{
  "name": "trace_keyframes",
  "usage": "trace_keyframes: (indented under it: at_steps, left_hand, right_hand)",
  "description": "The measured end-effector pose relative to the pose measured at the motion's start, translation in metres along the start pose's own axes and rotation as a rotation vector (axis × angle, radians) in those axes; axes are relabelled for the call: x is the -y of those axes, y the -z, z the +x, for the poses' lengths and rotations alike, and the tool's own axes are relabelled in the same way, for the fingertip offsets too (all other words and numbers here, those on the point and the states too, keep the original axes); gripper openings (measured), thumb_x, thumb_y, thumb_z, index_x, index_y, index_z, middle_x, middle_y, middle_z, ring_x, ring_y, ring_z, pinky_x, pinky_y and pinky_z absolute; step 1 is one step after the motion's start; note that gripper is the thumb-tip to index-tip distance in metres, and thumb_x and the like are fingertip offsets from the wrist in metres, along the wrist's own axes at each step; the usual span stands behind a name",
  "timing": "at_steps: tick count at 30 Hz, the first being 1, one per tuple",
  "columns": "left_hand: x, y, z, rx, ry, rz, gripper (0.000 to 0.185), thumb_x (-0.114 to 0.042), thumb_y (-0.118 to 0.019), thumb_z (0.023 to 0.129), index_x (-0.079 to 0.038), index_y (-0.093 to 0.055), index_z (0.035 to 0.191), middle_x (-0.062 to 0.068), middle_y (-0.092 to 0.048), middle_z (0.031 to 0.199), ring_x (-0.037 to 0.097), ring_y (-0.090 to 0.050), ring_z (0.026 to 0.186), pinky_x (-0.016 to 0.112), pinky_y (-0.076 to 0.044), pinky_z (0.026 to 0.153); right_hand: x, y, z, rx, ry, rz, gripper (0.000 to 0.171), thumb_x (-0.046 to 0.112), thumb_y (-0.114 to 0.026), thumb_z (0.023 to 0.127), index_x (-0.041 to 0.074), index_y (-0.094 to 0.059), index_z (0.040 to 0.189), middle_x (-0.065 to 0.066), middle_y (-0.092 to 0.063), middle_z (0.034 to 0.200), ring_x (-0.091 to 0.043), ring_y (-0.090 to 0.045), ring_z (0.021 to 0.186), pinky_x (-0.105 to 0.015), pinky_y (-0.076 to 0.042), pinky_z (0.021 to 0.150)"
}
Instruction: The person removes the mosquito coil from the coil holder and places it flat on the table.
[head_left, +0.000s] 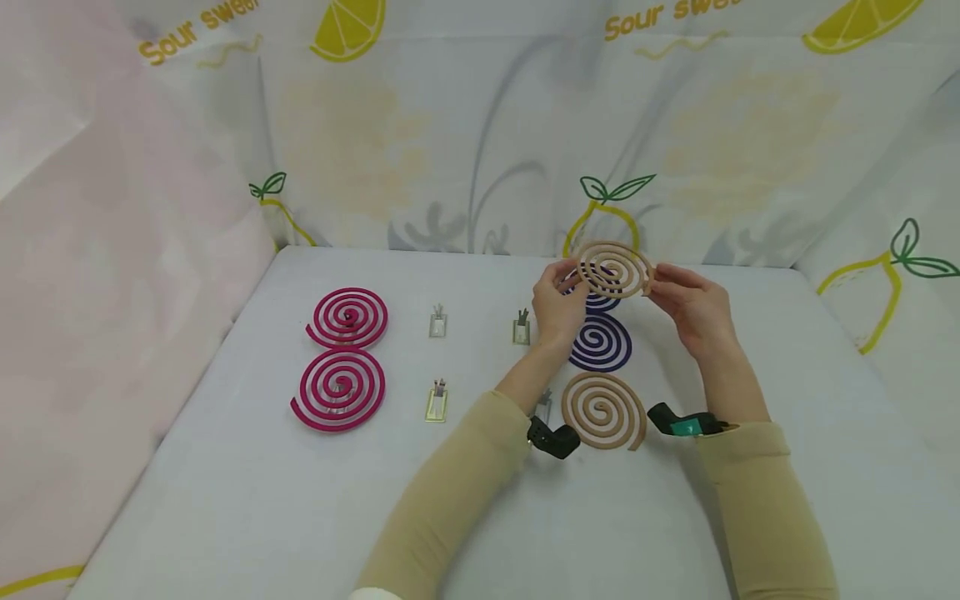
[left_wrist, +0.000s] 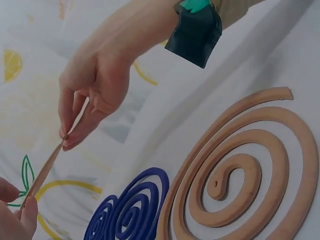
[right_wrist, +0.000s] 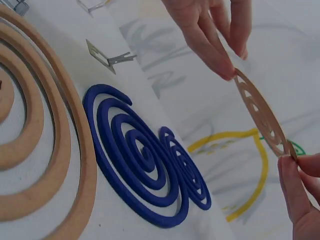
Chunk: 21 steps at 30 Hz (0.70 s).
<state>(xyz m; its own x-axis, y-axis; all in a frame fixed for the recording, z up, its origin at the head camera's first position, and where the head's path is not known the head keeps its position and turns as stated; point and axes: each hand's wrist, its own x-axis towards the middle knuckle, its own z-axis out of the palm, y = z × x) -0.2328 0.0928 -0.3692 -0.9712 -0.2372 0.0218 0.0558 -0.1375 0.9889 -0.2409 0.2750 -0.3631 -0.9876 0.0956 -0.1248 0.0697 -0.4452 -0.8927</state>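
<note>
Up above the back of the table, a tan mosquito coil (head_left: 612, 268) is held between both hands. My left hand (head_left: 561, 308) pinches its left edge, and my right hand (head_left: 693, 312) pinches the right edge between thumb and fingers. Seen nearly edge-on in the right wrist view, the held coil (right_wrist: 262, 112) spans the gap between the fingertips. Below it, a second tan coil (head_left: 602, 407) lies flat on the table. Behind that lie two dark blue coils, the nearer coil (head_left: 595, 337) in fuller view and the farther coil (head_left: 603, 303) partly hidden by the held one.
Two magenta coils, a back coil (head_left: 348, 317) and a front coil (head_left: 342, 384), lie at the left of the white table (head_left: 247, 500). Small metal stands, such as the back-left stand (head_left: 438, 325) and front-left stand (head_left: 437, 404), sit mid-table; one is partly behind the left sleeve.
</note>
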Motion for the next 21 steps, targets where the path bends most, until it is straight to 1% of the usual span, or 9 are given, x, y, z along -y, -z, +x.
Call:
trace_keyframes:
  at_steps: [2,6,11,15,18,21]
  left_hand:
    - [0.001,-0.004,0.000,0.012,0.012,0.028,0.033,0.004,-0.064,0.089,-0.004,-0.065,0.121,0.008,-0.069,0.126,0.019,-0.068,0.111,0.023,-0.055,0.092]
    - [0.004,-0.015,0.000,0.012,0.024,0.110,0.031,-0.001,-0.065,0.090,-0.007,-0.067,0.120,0.005,-0.069,0.124,0.018,-0.068,0.109,0.023,-0.056,0.088]
    - [0.008,-0.028,0.000,-0.011,0.029,0.154,0.029,-0.004,-0.065,0.091,-0.009,-0.067,0.120,0.007,-0.071,0.115,0.018,-0.069,0.104,0.021,-0.056,0.077]
    - [0.014,-0.036,-0.001,-0.024,0.032,0.159,0.028,-0.002,-0.063,0.092,-0.009,-0.068,0.118,0.010,-0.071,0.112,0.017,-0.069,0.102,0.019,-0.056,0.073]
    - [0.017,-0.040,-0.003,-0.029,0.031,0.154,0.027,-0.002,-0.063,0.090,-0.008,-0.068,0.116,0.008,-0.071,0.114,0.015,-0.069,0.103,0.017,-0.057,0.075]
    - [0.019,-0.044,-0.004,-0.034,0.052,0.139,0.026,-0.004,-0.063,0.090,-0.008,-0.068,0.115,0.004,-0.071,0.115,0.014,-0.069,0.106,0.016,-0.056,0.081]
  right_hand:
    - [0.001,0.004,0.000,-0.016,0.003,-0.017,0.022,-0.011,-0.067,0.088,0.009,-0.075,0.092,-0.003,-0.076,0.090,-0.012,-0.075,0.081,-0.022,-0.060,0.076]
    - [0.001,0.012,0.003,-0.040,0.005,-0.024,0.021,-0.010,-0.067,0.088,0.010,-0.076,0.091,-0.003,-0.075,0.090,-0.012,-0.075,0.080,-0.022,-0.060,0.076]
    - [0.002,0.020,0.006,-0.051,0.011,-0.013,0.022,-0.011,-0.067,0.088,0.009,-0.075,0.091,-0.003,-0.075,0.088,-0.013,-0.075,0.078,-0.023,-0.060,0.074]
    - [0.002,0.028,0.006,-0.056,0.012,0.016,0.024,-0.015,-0.065,0.087,0.007,-0.074,0.089,-0.005,-0.076,0.085,-0.014,-0.075,0.077,-0.024,-0.061,0.072]
    - [0.002,0.033,0.006,-0.069,0.012,0.023,0.024,-0.016,-0.064,0.087,0.006,-0.073,0.089,-0.005,-0.076,0.085,-0.014,-0.075,0.076,-0.024,-0.061,0.072]
    - [0.002,0.036,0.006,-0.085,0.002,0.017,0.023,-0.015,-0.065,0.087,0.006,-0.072,0.091,-0.005,-0.075,0.085,-0.014,-0.075,0.076,-0.024,-0.061,0.072]
